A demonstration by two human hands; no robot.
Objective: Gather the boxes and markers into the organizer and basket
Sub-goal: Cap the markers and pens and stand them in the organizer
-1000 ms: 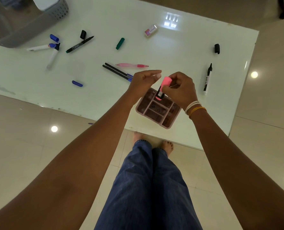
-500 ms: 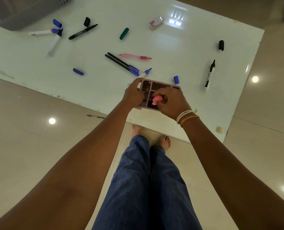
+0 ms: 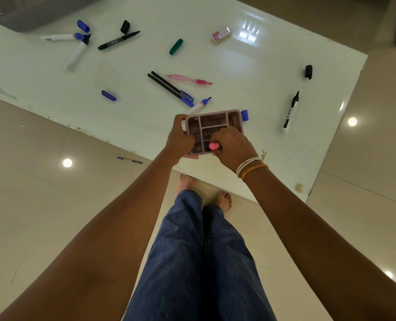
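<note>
Organizer [image 3: 215, 120], pink, compartmented | gripped at side by left hand [image 3: 180, 140] | pink highlighter [image 3: 213, 146] pinched by right hand [image 3: 231, 147], in near compartment | above white surface [image 3: 250, 72] edge

eraser [image 3: 220, 34]: print, illegible | black marker [image 3: 290, 113]: white lettering, illegible

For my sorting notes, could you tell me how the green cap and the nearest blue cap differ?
The green cap lies far up the table, alone; the blue cap sits right against the organizer. Green shows its full length; blue is partly hidden. Both are loose, off their markers.
</note>
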